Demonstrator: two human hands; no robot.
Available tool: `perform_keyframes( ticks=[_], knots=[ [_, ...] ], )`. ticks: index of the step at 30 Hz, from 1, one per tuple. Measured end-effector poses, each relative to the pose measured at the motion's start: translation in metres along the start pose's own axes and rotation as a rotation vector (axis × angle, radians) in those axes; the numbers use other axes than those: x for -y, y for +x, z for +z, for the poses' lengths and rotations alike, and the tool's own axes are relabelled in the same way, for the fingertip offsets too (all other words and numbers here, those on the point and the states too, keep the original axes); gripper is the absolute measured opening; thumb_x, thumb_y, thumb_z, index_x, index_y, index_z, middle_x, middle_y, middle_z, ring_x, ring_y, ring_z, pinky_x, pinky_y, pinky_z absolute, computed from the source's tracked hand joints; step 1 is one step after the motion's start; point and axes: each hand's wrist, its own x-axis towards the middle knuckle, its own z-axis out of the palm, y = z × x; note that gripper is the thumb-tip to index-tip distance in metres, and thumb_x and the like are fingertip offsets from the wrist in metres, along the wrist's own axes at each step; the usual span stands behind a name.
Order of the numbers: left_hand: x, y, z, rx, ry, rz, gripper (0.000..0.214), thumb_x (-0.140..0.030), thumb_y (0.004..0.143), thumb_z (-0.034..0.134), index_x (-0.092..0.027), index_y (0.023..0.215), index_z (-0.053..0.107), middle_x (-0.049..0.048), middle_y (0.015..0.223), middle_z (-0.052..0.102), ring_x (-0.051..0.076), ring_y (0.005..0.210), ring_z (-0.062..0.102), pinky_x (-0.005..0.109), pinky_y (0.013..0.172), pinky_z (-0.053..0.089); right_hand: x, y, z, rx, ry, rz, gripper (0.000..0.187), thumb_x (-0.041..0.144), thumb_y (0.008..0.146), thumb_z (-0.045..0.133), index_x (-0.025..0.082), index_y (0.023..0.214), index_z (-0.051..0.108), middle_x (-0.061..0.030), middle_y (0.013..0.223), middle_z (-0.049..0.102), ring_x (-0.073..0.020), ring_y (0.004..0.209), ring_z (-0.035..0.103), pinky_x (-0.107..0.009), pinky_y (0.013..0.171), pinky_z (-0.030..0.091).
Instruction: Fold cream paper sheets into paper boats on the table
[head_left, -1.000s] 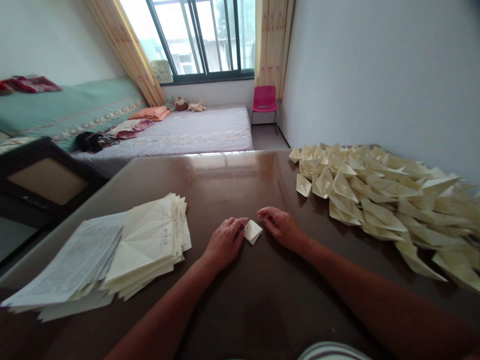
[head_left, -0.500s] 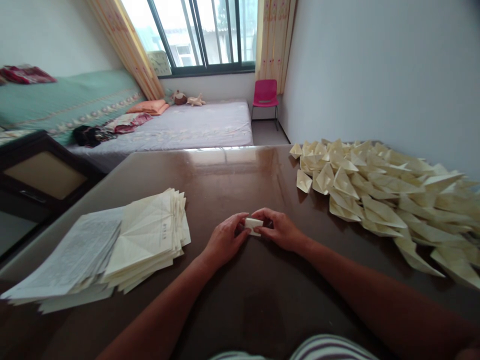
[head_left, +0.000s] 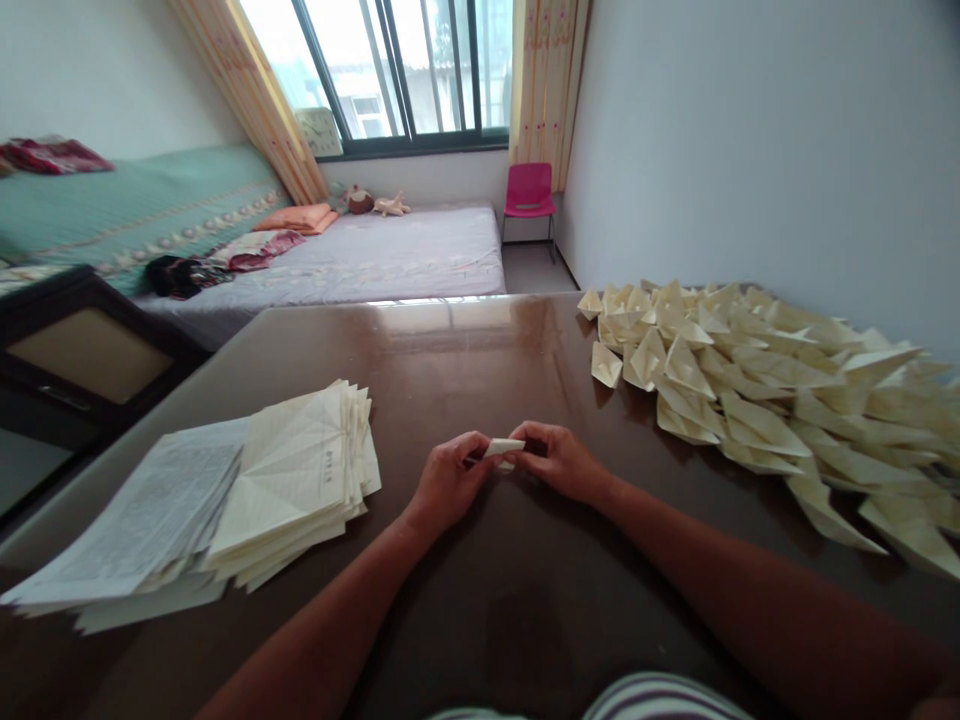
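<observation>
A small folded piece of cream paper [head_left: 505,446] is held between my two hands over the middle of the brown table. My left hand [head_left: 452,478] pinches its left end, thumb against the near side. At the right end, my right hand [head_left: 561,461] grips it with thumb and curled fingers. Fingers cover both ends, so only the paper's middle shows. Left of my hands lies a stack of creased cream sheets [head_left: 289,470]. To the right is a large heap of folded paper boats [head_left: 739,370].
Printed grey-white sheets [head_left: 142,510] lie partly under the creased stack on the glossy table [head_left: 450,370]. Past the table's far edge is a bed [head_left: 420,245]. A pink chair [head_left: 530,190] stands by the window wall, and a dark cabinet [head_left: 90,350] is at the left.
The folded paper has tilted between my fingers and shows a narrower face. My left fingers have curled in more. Both hands stay in nearly the same place.
</observation>
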Motion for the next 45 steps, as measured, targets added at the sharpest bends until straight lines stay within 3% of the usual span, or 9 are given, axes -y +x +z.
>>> perform_keyframes(
  ticks=[7, 13, 22, 27, 32, 37, 42, 45],
  knots=[
    [-0.002, 0.003, 0.0, -0.062, -0.201, -0.063, 0.026, -0.038, 0.08, 0.063, -0.013, 0.074, 0.064, -0.0019, 0.064, 0.059, 0.009, 0.059, 0.05, 0.018, 0.056, 0.04, 0.0, -0.001, -0.001, 0.066, -0.063, -0.048, 0.024, 0.036, 0.086, 0.058, 0.015, 0.08, 0.066, 0.0019, 0.068, 0.063, -0.0109, 0.063, 0.054, -0.021, 0.06, 0.04],
    [-0.004, 0.004, -0.003, -0.071, -0.114, -0.009, 0.026, -0.039, 0.083, 0.061, -0.014, 0.081, 0.068, 0.0016, 0.078, 0.063, 0.012, 0.07, 0.055, 0.019, 0.06, 0.042, 0.004, -0.003, -0.003, 0.098, -0.11, -0.061, 0.024, 0.031, 0.088, 0.054, 0.015, 0.077, 0.067, 0.0024, 0.062, 0.061, -0.0094, 0.057, 0.053, -0.02, 0.057, 0.038],
    [0.0, 0.008, -0.005, -0.125, -0.102, -0.078, 0.032, -0.041, 0.084, 0.058, -0.013, 0.068, 0.062, -0.0026, 0.061, 0.052, 0.009, 0.059, 0.044, 0.018, 0.055, 0.036, 0.013, -0.004, 0.0, 0.172, -0.171, 0.007, 0.026, 0.034, 0.087, 0.056, 0.015, 0.073, 0.066, 0.0007, 0.064, 0.065, -0.0095, 0.056, 0.053, -0.02, 0.055, 0.036],
    [0.005, 0.01, -0.004, -0.092, -0.175, -0.106, 0.037, -0.045, 0.086, 0.055, -0.013, 0.068, 0.061, -0.0032, 0.058, 0.05, 0.008, 0.055, 0.041, 0.018, 0.052, 0.034, 0.016, -0.005, 0.004, 0.089, -0.204, -0.03, 0.025, 0.029, 0.087, 0.055, 0.016, 0.065, 0.057, 0.0025, 0.058, 0.06, -0.0084, 0.053, 0.049, -0.02, 0.054, 0.033],
    [0.007, 0.011, -0.01, -0.003, -0.231, -0.075, 0.033, -0.041, 0.088, 0.053, -0.013, 0.094, 0.069, 0.0029, 0.08, 0.064, 0.012, 0.068, 0.053, 0.02, 0.061, 0.043, 0.013, -0.004, 0.004, 0.021, -0.204, 0.026, 0.028, 0.034, 0.085, 0.058, 0.016, 0.063, 0.059, 0.0026, 0.056, 0.059, -0.009, 0.053, 0.048, -0.021, 0.054, 0.034],
    [0.004, 0.009, -0.01, 0.0, -0.108, 0.043, 0.026, -0.035, 0.088, 0.055, -0.016, 0.097, 0.071, 0.0044, 0.086, 0.065, 0.014, 0.079, 0.058, 0.021, 0.068, 0.045, 0.011, 0.0, -0.005, -0.155, -0.19, -0.068, 0.028, 0.043, 0.078, 0.068, 0.017, 0.086, 0.067, 0.0005, 0.075, 0.064, -0.0089, 0.057, 0.047, -0.021, 0.056, 0.038],
    [0.001, 0.005, -0.005, -0.011, -0.078, 0.002, 0.021, -0.036, 0.085, 0.061, -0.018, 0.092, 0.07, 0.0023, 0.084, 0.067, 0.013, 0.077, 0.061, 0.02, 0.065, 0.045, 0.008, 0.001, -0.006, -0.051, -0.132, -0.078, 0.021, 0.038, 0.082, 0.065, 0.017, 0.082, 0.071, 0.0006, 0.071, 0.067, -0.0097, 0.06, 0.051, -0.021, 0.058, 0.038],
    [-0.001, 0.004, -0.003, -0.015, -0.056, 0.021, 0.02, -0.035, 0.086, 0.06, -0.018, 0.088, 0.07, 0.0015, 0.082, 0.067, 0.013, 0.077, 0.061, 0.02, 0.064, 0.045, 0.009, 0.0, -0.003, -0.051, -0.108, -0.099, 0.017, 0.033, 0.083, 0.064, 0.017, 0.083, 0.07, 0.0005, 0.074, 0.067, -0.0101, 0.064, 0.053, -0.021, 0.06, 0.039]
  ],
)
